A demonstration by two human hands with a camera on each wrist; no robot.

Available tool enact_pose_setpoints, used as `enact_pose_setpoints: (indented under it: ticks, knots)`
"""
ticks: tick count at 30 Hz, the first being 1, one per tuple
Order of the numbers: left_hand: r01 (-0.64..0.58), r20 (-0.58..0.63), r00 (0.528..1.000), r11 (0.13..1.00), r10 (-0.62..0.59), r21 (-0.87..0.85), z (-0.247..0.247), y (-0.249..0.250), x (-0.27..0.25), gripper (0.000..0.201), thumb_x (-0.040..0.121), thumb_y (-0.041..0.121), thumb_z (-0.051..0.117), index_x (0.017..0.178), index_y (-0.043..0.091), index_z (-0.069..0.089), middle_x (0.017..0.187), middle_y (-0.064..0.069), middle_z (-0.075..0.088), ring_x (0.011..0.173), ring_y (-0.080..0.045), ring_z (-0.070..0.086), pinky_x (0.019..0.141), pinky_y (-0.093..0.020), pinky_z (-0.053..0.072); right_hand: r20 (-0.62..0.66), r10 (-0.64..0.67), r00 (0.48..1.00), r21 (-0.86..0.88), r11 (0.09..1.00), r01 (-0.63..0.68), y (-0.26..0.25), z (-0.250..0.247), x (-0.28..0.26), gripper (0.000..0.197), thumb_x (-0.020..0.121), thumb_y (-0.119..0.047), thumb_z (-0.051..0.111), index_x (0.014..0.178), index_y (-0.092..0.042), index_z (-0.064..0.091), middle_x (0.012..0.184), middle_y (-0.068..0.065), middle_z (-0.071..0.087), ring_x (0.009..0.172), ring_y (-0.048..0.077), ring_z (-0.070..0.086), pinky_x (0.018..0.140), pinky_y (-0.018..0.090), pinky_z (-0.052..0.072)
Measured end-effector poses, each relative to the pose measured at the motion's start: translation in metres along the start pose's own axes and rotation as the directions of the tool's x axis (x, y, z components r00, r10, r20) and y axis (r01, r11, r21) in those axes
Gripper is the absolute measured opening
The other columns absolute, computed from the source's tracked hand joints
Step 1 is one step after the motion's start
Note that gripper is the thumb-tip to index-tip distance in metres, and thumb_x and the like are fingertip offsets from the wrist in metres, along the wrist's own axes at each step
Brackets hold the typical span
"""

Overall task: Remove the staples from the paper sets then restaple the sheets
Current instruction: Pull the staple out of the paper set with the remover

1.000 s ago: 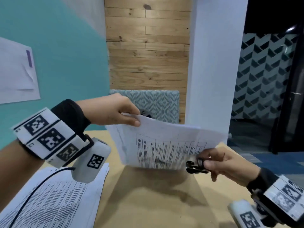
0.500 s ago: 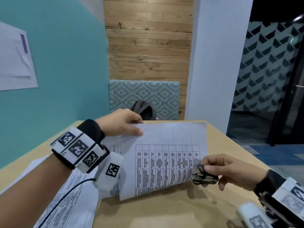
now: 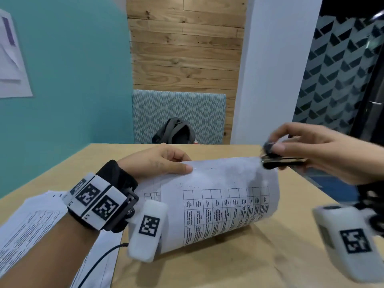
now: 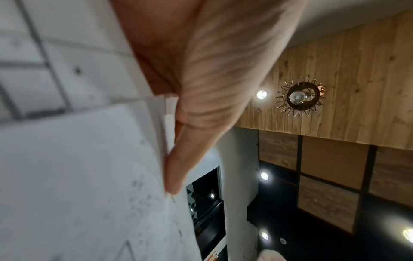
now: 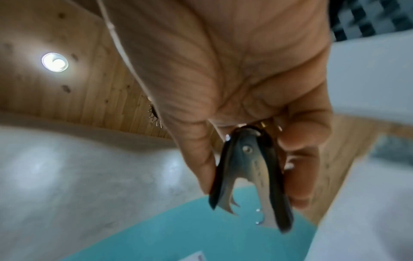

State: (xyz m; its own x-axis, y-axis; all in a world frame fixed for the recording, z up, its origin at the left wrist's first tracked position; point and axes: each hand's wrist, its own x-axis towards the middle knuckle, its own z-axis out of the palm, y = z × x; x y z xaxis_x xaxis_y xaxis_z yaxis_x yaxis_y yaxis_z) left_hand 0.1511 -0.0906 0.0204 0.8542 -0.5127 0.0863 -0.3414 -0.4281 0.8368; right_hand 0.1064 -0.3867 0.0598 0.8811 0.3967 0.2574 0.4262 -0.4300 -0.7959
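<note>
A stapled paper set [image 3: 218, 196] with a printed table arches over the wooden table [image 3: 239, 262]. My left hand [image 3: 162, 161] pinches its far left corner, thumb flat on top; a small staple [image 3: 195, 168] shows just past the thumb tip. The left wrist view shows the thumb [image 4: 178, 167] pressed along the sheets' [image 4: 78, 176] edge. My right hand [image 3: 307, 152] hovers above the paper's far right corner and grips a black claw staple remover [image 3: 280, 160]. Its metal claws [image 5: 245, 199] stand slightly apart in the right wrist view.
More printed sheets [image 3: 41, 235] lie flat at the table's left under my left forearm. A patterned seat back [image 3: 178, 113] with a grey backpack [image 3: 176, 132] stands beyond the far edge. A teal wall [image 3: 72, 80] runs along the left.
The paper set came down from mid-air to arch on the table. My right hand left the paper's near right edge and rose to its far right corner with the staple remover.
</note>
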Motion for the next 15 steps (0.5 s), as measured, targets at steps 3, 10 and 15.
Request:
enact_pose_setpoints:
  ticks: [3,10,15]
  knots:
    - [0.016,0.024,1.0,0.986,-0.012,-0.163,0.008,0.001,-0.002,0.023,0.084,0.015,0.063,0.095,-0.005,0.062,0.088,-0.018,0.065,0.075,-0.021,0.062,0.069,-0.024,0.051,0.107,-0.046,0.993,0.026,0.999,0.043,-0.005,0.036,0.017,0.053,0.052,-0.049,0.081,0.088,-0.014,0.064,0.087,0.011,0.071,0.07,0.009,0.058,0.05,0.012,0.04]
    - [-0.007,-0.021,1.0,0.961,0.001,-0.278,0.02,0.008,-0.007,0.016,0.085,0.009,0.061,0.093,-0.005,0.064,0.082,-0.014,0.064,0.067,-0.015,0.061,0.063,-0.021,0.051,-0.083,-0.025,0.996,0.141,0.989,0.037,-0.007,0.066,0.03,0.032,0.067,-0.03,0.074,0.085,-0.009,0.057,0.074,0.005,0.065,0.058,0.011,0.062,0.038,0.017,0.035]
    - [0.0,-0.051,0.999,0.964,-0.014,-0.267,0.03,0.012,-0.006,0.017,0.085,0.01,0.059,0.09,-0.005,0.064,0.08,-0.014,0.063,0.064,-0.013,0.06,0.061,-0.019,0.05,0.016,0.192,0.981,0.638,0.753,-0.158,-0.007,0.053,0.035,0.029,0.07,-0.032,0.052,0.087,-0.008,0.056,0.074,0.01,0.061,0.044,0.009,0.05,0.032,0.013,0.029]
